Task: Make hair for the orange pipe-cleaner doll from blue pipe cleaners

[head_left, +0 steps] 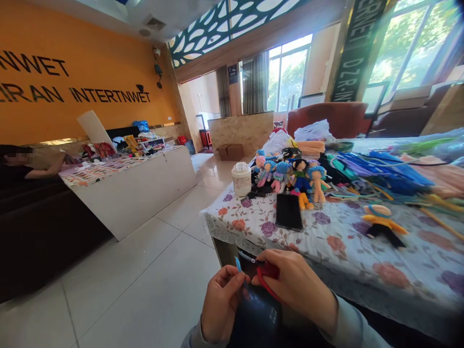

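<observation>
My left hand [223, 299] pinches a small light-blue strip [238, 264], which looks like a piece of fuzzy pipe cleaner; its tip sticks up above the fingers. In my right hand [290, 282] is a pair of scissors [268, 278] with red handles, the blades pointing left just behind the blue strip. Both hands are close together over my lap, in front of the table's near edge. Whether the blades touch the strip I cannot tell. On the table lies a small doll [384, 224] with blue hair, a yellow top and black legs.
The flowered tablecloth [250, 227] bears a black phone [289, 211], a white lidded cup [241, 180], several small fuzzy dolls [281, 175] and bundles of blue pipe cleaners [391, 171]. Across the tiled floor [145, 270], a person [29, 164] sits at a cluttered white desk [145, 193].
</observation>
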The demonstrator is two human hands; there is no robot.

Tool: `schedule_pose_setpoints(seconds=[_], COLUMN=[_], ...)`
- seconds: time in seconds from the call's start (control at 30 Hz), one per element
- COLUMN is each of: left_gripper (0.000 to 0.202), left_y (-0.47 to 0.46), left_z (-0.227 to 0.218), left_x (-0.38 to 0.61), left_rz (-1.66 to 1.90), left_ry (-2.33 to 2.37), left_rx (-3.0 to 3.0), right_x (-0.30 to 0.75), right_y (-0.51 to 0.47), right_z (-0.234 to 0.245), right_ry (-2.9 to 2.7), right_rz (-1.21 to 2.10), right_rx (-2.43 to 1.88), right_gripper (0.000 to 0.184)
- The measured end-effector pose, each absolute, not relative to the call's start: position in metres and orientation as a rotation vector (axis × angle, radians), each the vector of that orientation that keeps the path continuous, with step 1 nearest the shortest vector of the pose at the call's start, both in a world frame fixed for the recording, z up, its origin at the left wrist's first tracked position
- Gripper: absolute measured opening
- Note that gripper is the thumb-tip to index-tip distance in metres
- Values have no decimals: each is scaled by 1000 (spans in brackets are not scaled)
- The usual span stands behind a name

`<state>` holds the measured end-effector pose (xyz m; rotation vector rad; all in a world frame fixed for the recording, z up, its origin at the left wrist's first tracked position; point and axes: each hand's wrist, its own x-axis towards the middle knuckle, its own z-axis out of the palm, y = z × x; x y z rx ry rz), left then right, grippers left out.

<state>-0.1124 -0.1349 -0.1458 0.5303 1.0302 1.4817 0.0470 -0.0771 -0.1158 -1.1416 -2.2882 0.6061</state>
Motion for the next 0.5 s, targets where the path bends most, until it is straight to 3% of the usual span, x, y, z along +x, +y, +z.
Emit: schedule_pose_setpoints(seconds=[0.5], left_gripper=[29], left_y=[-133], left_z=[-150], left_x=[-113], left_rz=[1568], left_ry=[1112], left_rx=[524], right_x=[47], right_y=[-83], right_z=[-108], right_ry=[-2458], right_rz=[237], right_rx=[-1115], right_gripper=[18])
